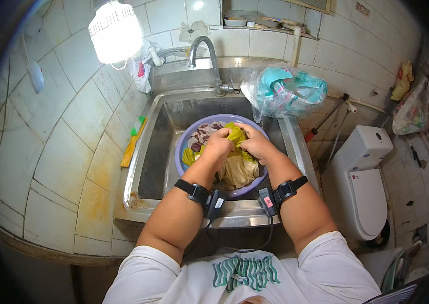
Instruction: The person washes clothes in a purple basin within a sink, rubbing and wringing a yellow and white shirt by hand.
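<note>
Both of my hands are over a purple plastic basin (181, 141) that stands in a stainless steel sink (150, 152). My left hand (219, 146) grips a yellow-green cloth (236, 133) from the left, fingers curled into it. On the right, my right hand (255, 142) pinches the same cloth between thumb and fingers. A cream-coloured part of fabric (239, 171) lies below the hands in the basin. Behind my left hand is a patterned white and maroon cloth (205, 135). Whether the basin holds water is hard to tell.
A curved metal faucet (214, 57) rises behind the basin. Clear plastic bags with turquoise packaging (290, 91) sit on the sink's back right corner. A yellow-handled brush (132, 144) leans at the left rim. A lit bulb (115, 34) hangs upper left; a white toilet (368, 190) stands right.
</note>
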A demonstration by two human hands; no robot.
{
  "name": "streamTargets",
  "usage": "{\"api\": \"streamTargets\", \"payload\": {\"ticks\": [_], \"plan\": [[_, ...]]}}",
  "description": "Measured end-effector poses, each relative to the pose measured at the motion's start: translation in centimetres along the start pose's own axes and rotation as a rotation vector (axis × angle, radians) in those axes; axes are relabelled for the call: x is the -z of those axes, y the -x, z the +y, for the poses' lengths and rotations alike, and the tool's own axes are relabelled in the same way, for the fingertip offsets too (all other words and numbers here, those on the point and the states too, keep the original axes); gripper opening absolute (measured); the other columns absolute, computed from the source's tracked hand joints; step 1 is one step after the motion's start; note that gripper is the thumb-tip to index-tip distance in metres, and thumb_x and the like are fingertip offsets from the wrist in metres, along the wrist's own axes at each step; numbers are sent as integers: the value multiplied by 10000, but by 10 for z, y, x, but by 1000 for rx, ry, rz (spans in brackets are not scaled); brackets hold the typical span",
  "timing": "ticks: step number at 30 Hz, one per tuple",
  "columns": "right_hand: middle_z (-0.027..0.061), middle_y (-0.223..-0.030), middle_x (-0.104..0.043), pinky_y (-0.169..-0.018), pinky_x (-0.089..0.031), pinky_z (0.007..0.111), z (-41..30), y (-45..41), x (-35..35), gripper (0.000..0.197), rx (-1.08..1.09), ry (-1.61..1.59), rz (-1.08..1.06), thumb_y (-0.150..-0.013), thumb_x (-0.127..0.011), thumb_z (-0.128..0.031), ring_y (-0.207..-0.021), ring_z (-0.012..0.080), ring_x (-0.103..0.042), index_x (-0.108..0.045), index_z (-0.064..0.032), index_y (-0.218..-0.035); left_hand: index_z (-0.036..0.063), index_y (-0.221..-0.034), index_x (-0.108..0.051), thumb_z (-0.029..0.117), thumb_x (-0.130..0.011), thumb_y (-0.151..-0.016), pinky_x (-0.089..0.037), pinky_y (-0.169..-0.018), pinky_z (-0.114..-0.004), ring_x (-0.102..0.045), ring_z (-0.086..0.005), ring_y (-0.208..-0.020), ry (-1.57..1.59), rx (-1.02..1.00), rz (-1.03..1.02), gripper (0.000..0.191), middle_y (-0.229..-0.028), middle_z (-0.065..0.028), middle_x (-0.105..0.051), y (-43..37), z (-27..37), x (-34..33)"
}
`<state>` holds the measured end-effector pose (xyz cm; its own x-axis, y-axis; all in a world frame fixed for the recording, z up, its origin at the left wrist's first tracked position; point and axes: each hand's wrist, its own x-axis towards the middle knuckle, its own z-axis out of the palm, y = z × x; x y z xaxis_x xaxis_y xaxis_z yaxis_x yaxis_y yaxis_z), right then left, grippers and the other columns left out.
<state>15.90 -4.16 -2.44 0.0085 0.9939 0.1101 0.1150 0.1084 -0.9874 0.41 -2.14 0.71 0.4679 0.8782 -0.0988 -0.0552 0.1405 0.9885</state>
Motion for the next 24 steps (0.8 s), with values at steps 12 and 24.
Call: {"api": "streamTargets", "payload": {"ticks": [12,24], "plan": [[84,-882,-633,-702,-487,299,-44,14,10,241,-141,-250,86,-740,-685,-33,-783,170,-616,-588,-3,-960,12,-980,-598,-110,-491,-636,-497,-753,-289,-617,-196,-821,176,-21,-59,380,-918,-91,-641,-3,15,18],[32,-805,-582,-640,-468,281,-43,7,15,189,274,-318,557,-748,-655,24,-707,118,-561,-525,-23,-878,11,-1051,-672,164,-727,-699,-505,-756,-347,-663,-215,-808,-740,48,-216,388,-905,-123,-699,-8,-12,28]]}}
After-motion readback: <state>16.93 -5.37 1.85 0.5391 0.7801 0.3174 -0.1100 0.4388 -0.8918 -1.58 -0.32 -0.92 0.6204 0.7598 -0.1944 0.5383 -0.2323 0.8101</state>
